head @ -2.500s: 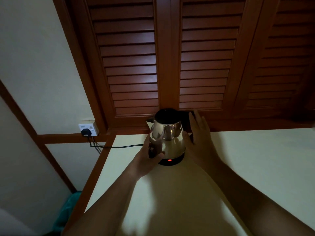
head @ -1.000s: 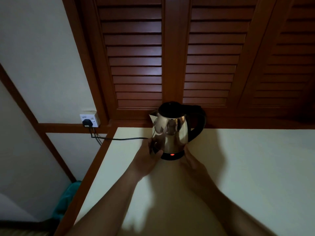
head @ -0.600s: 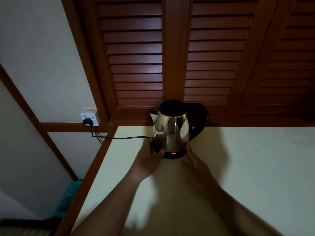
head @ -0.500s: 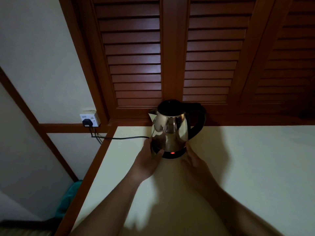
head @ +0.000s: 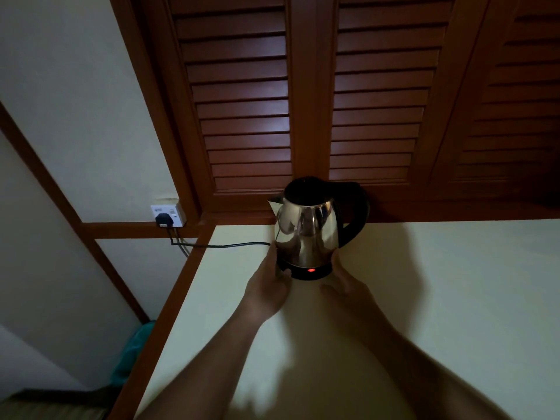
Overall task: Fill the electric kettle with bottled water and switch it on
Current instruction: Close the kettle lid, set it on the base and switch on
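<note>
- Nearest me: both forearms reach in over the cream counter [head: 439, 298].
- Left hand [head: 266, 287]: thumb on the front edge of the black base [head: 298, 272], fingers curled round its left side. I read that as a light grip.
- Right hand [head: 345, 287]: fingers fairly straight, tips against the right side of the base, holding nothing (dim here, so I can't see the tips well).
- Kettle [head: 306, 228] sits upright on the base at the back of the counter, lid shut, handle pointing right.
- Red lamp [head: 311, 270] on the base is lit, so I judge it switched on and the task about done. No bottle in view.
- Cord [head: 221, 245] runs left off the counter to the plug [head: 163, 219] in the wall socket [head: 169, 214].
- Louvred doors [head: 242, 116] behind.
- Next, as I see it: let go and draw both hands straight back. Don't nudge the base, don't snag the cord, and stay off the steel body.
</note>
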### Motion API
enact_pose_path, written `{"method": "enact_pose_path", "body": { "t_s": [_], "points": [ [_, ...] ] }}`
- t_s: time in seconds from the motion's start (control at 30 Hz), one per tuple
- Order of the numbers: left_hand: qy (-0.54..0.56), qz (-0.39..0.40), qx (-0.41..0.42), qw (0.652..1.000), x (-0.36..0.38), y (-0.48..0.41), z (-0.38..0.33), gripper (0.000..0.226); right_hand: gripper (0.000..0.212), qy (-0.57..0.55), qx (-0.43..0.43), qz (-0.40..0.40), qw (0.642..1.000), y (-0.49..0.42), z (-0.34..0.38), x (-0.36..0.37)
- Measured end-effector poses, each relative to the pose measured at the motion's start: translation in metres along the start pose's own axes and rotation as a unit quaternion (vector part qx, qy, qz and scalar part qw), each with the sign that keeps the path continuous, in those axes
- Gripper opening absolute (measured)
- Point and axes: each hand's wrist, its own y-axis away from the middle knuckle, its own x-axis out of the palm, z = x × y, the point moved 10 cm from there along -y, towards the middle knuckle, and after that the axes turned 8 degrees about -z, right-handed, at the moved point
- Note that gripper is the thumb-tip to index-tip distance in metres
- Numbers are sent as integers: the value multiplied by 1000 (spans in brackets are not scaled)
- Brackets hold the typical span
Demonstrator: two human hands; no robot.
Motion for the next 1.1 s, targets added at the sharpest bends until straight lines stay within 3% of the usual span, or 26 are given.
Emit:
{"method": "enact_pose_path", "body": {
  "t_s": [0.13,0.37,0.8,1.1],
  "points": [
    [-1,1,-1,1000,1,-3,3,71,75,6,-1,1,1000,0,0,-1],
    [1,-20,44,999,-5,1,-6,56,78,3,-16,-2,1000,3,3,-1],
    [-11,-14,51,999,3,4,-6,62,81,7,-4,-11,1000,2,6,-7],
    [-70,11,15,997,11,15,0,86,80,2,-38,-10,999,5,7,-4]
  ]
}}
